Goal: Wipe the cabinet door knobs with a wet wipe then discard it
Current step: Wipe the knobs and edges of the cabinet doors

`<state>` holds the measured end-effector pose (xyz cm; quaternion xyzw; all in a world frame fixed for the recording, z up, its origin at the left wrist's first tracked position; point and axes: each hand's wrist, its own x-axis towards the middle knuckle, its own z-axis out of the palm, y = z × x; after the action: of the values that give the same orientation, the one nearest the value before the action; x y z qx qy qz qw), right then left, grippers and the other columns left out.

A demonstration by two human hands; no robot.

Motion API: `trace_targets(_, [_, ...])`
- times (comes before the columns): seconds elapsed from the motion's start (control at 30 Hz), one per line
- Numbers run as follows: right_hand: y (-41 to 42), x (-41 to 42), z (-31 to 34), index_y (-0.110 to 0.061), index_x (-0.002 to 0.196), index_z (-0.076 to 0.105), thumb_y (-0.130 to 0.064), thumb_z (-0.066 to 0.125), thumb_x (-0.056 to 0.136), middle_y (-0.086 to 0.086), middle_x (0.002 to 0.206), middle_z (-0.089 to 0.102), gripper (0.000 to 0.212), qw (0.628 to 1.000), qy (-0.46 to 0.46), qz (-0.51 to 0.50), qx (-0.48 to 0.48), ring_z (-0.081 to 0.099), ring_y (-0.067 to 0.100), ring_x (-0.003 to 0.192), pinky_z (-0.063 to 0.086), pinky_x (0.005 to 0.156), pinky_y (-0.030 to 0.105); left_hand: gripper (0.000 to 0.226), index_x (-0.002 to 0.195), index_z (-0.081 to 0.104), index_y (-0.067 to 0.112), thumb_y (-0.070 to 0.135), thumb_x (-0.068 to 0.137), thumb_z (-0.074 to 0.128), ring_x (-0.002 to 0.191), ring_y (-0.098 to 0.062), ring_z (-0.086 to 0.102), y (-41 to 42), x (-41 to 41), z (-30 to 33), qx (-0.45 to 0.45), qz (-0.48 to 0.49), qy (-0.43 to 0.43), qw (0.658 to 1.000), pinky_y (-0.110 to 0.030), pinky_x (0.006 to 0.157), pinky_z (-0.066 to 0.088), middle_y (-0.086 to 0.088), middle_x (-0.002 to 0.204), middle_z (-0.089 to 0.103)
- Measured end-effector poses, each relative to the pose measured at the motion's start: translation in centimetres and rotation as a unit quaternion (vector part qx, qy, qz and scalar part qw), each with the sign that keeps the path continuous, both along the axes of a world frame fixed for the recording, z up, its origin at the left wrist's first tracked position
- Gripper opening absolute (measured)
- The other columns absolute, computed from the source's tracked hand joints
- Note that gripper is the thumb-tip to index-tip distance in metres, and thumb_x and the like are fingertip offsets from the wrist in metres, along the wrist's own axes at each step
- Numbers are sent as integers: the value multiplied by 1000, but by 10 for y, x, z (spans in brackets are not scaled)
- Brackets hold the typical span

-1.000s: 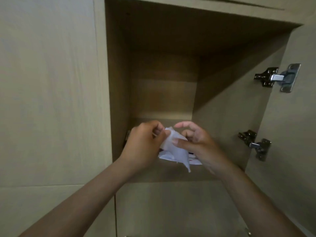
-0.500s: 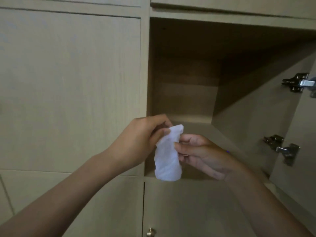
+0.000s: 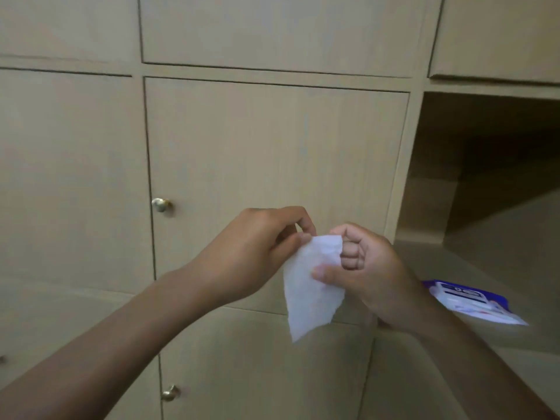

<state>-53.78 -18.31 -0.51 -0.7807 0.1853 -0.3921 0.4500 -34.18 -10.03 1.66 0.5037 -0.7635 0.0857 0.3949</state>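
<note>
A white wet wipe (image 3: 309, 292) hangs between both hands in front of a closed beige cabinet door (image 3: 272, 165). My left hand (image 3: 254, 253) pinches its top left corner. My right hand (image 3: 363, 268) grips its right edge with thumb and curled fingers. A round metal knob (image 3: 160, 205) sits on that door's left edge, up and left of my left hand. A second metal knob (image 3: 170, 393) is on the lower door, below my left forearm.
An open cabinet compartment (image 3: 497, 183) lies to the right, with a blue and white wet wipe pack (image 3: 469, 301) on its shelf behind my right wrist. Closed beige doors fill the wall to the left and above.
The view has swung left, so the open compartment now sits at the right edge. Both hands came out of the compartment with the wipe, which now hangs unfolded. The knobs came into sight.
</note>
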Motion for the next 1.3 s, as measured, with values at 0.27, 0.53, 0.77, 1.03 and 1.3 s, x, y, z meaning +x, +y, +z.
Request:
trace_targets(0.27, [51,106,9,-19,75,71,-5,79,76,1,68,66,17,983,24,-69,-170,56,12,63,42,59,27,12,102,65,31,38,100,56,83,-4,61,78,104,3,-24,104,-2,994,-30,77,51,15,85,65])
trace_targets(0.53, [65,179,28,-24,76,71,3,74,75,-1,67,64,27,976,-1,-83,-201,47,4,57,39,52,14,22,105,63,34,49,96,50,90,0,59,133,201,4,-59,249,8,967,-32,79,53,18,94,63])
trace_targets(0.77, [58,249,50,-23,72,70,2,71,73,-2,70,67,24,964,-13,-98,-247,53,10,60,39,52,20,19,103,63,35,48,95,52,89,0,59,155,287,17,-75,320,27,944,-37,79,54,19,93,62])
trace_targets(1.03, [47,336,74,-26,76,69,-5,71,75,-7,74,69,22,952,6,-87,-292,61,19,68,45,55,25,21,106,59,39,53,93,50,92,1,58,147,385,40,-92,350,32,932,-38,80,54,20,97,61])
trace_targets(1.3, [38,424,115,-25,79,69,-9,71,76,-7,75,70,16,940,-35,-71,-331,62,19,69,49,59,33,20,110,59,38,50,95,53,93,1,58,121,473,74,-123,342,18,931,-38,80,54,21,100,60])
